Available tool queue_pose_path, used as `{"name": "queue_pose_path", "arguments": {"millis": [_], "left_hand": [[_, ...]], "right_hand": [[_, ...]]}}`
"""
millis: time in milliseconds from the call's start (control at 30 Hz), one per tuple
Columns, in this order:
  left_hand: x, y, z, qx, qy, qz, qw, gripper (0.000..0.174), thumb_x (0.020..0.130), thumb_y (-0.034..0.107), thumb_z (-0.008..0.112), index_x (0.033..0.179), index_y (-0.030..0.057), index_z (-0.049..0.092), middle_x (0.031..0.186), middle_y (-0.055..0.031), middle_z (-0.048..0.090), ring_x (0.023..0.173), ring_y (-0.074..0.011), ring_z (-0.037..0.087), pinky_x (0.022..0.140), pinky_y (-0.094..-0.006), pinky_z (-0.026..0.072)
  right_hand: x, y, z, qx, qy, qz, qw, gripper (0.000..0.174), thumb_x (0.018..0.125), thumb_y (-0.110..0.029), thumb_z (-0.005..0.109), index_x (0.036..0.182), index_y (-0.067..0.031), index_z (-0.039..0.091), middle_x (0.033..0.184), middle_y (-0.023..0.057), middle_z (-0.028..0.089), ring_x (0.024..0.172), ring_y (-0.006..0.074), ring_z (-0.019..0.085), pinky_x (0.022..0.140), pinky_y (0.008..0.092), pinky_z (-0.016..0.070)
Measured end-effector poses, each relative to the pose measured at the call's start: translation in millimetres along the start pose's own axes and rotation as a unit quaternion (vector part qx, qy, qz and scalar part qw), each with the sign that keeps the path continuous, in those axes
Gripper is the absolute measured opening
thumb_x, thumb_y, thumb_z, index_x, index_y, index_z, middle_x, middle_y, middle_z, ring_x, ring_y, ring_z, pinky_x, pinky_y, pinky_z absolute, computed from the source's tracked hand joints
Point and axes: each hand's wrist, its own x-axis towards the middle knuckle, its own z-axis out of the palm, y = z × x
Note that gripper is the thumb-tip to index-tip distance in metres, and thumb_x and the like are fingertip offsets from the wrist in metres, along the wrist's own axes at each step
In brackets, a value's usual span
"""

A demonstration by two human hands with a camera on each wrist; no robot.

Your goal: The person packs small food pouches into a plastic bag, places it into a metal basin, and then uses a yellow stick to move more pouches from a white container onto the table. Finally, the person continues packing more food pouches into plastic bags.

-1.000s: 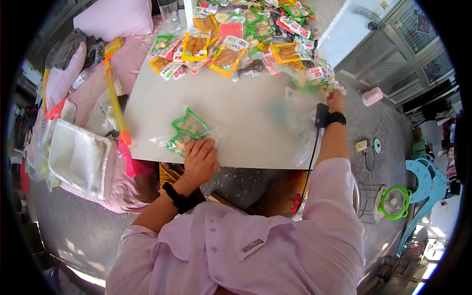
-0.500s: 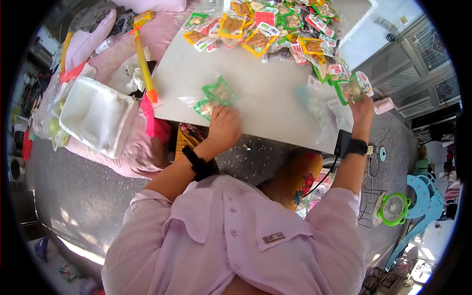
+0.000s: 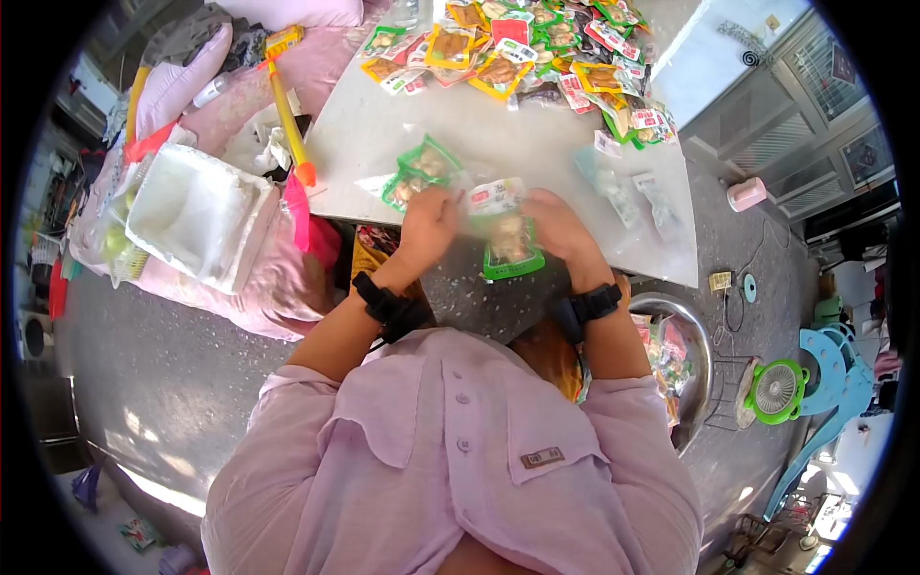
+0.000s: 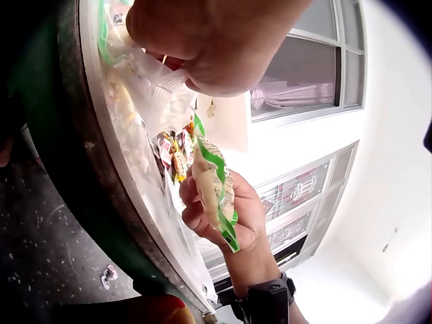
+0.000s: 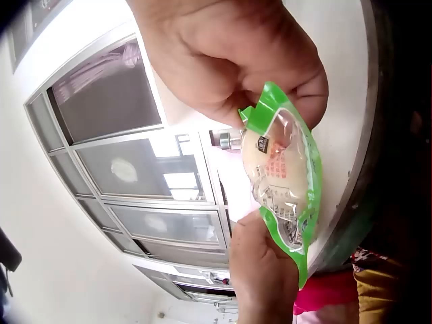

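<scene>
Green-edged packet point(image 3: 511, 249) pinched by right hand point(image 3: 563, 230); left hand point(image 3: 427, 230) pinching clear bag point(image 4: 162, 100); packet pile point(image 3: 551, 53) beyond.

- Upper middle: the table point(image 3: 546, 144) stands with a heap of packets point(image 3: 537, 53) across its far end.
- Left of centre: loose packets point(image 3: 422, 171) lie on it, beside the left hand point(image 3: 428, 230).
- Centre: a single packet point(image 3: 515, 241) is in the right hand point(image 3: 563, 228), by the table's near edge.
- Left: a box point(image 3: 187, 209) sits on the bed point(image 3: 273, 311).
- Lower right: a basin point(image 3: 707, 350) stands left of a fan point(image 3: 776, 391).
</scene>
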Motion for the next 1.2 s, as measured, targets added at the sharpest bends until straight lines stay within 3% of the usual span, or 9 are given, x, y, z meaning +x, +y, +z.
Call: {"name": "queue_pose_path", "arguments": {"millis": [167,267,467,567,667,767,867,1000,1200], "left_hand": [[1.5,13.3,-2.3,-0.074,0.015,0.001,0.997,0.004,0.067,0.002,0.050,0.070,0.0005,0.051,0.069,-0.0150,0.052,0.066,-0.0326,0.050,0.058,-0.0384,0.0389],[-4.3,-7.7,-0.4,0.006,-0.046,0.084,0.995,0.013,0.069,-0.001,0.050,0.081,0.0006,0.050,0.083,-0.0145,0.055,0.082,-0.0302,0.052,0.072,-0.0341,0.0412],[-5.0,-7.2,-2.1,0.097,-0.141,0.064,0.983,0.013,0.068,0.003,0.050,0.081,0.0030,0.052,0.088,-0.0152,0.056,0.086,-0.0313,0.052,0.077,-0.0384,0.0392],[-6.1,-3.0,-0.7,0.187,-0.166,0.052,0.967,0.014,0.069,0.008,0.049,0.082,0.0051,0.054,0.088,-0.0149,0.056,0.088,-0.0312,0.051,0.079,-0.0393,0.0377],[-4.7,0.2,0.1,0.232,-0.209,0.019,0.950,0.016,0.071,0.011,0.048,0.085,0.0062,0.054,0.087,-0.0151,0.056,0.091,-0.0309,0.051,0.082,-0.0399,0.0346],[-6.2,3.9,-1.1,0.203,-0.192,0.023,0.960,0.019,0.071,0.012,0.046,0.088,0.0067,0.054,0.089,-0.0158,0.056,0.094,-0.0303,0.049,0.085,-0.0398,0.0324],[-4.2,11.8,-3.0,0.198,-0.218,-0.008,0.956,0.021,0.072,0.012,0.046,0.090,0.0058,0.053,0.091,-0.0167,0.056,0.096,-0.0306,0.048,0.087,-0.0393,0.0306],[-8.2,10.4,0.0,0.193,-0.192,0.000,0.962,0.022,0.071,0.012,0.046,0.091,0.0033,0.053,0.091,-0.0180,0.055,0.096,-0.0313,0.048,0.087,-0.0399,0.0307],[-2.5,9.4,-5.1,0.192,-0.165,0.037,0.967,0.022,0.070,0.008,0.048,0.090,0.0007,0.052,0.090,-0.0185,0.055,0.094,-0.0337,0.049,0.083,-0.0403,0.0354]], "right_hand": [[-15.3,-34.3,38.2,-0.136,-0.035,0.016,0.990,0.020,0.075,-0.017,0.048,0.087,-0.0027,0.053,0.077,0.0018,0.053,0.068,0.0102,0.048,0.057,0.0245,0.0401],[0.1,-29.1,39.8,-0.195,-0.002,0.009,0.981,0.020,0.075,-0.020,0.048,0.083,-0.0036,0.054,0.073,0.0006,0.052,0.065,0.0093,0.046,0.053,0.0244,0.0387],[50.7,-6.9,26.8,-0.290,-0.033,0.034,0.956,0.020,0.075,-0.017,0.048,0.085,-0.0020,0.054,0.074,0.0063,0.054,0.067,0.0175,0.052,0.056,0.0307,0.0433],[56.7,1.6,27.8,-0.370,0.000,0.010,0.929,0.020,0.074,-0.019,0.049,0.082,-0.0013,0.055,0.072,0.0069,0.055,0.064,0.0182,0.052,0.056,0.0311,0.0423],[52.0,14.4,17.5,-0.471,0.001,-0.134,0.872,0.024,0.072,-0.022,0.053,0.083,0.0002,0.054,0.072,0.0084,0.056,0.061,0.0182,0.053,0.054,0.0313,0.0423],[13.7,21.7,13.8,-0.483,0.094,-0.153,0.857,0.029,0.073,-0.025,0.055,0.085,0.0010,0.053,0.072,0.0082,0.056,0.059,0.0157,0.054,0.050,0.0281,0.0433],[-23.7,17.8,35.1,-0.281,0.105,0.048,0.953,0.034,0.074,-0.028,0.055,0.092,0.0007,0.050,0.075,0.0072,0.055,0.060,0.0127,0.054,0.048,0.0232,0.0437],[-17.1,61.5,34.5,-0.033,0.087,0.035,0.995,0.036,0.076,-0.027,0.056,0.099,-0.0016,0.046,0.080,0.0048,0.054,0.060,0.0106,0.053,0.047,0.0191,0.0429],[-25.4,41.8,50.3,-0.038,0.111,-0.010,0.993,0.028,0.075,-0.024,0.058,0.092,-0.0035,0.050,0.073,0.0027,0.054,0.055,0.0081,0.049,0.044,0.0169,0.0385]]}}
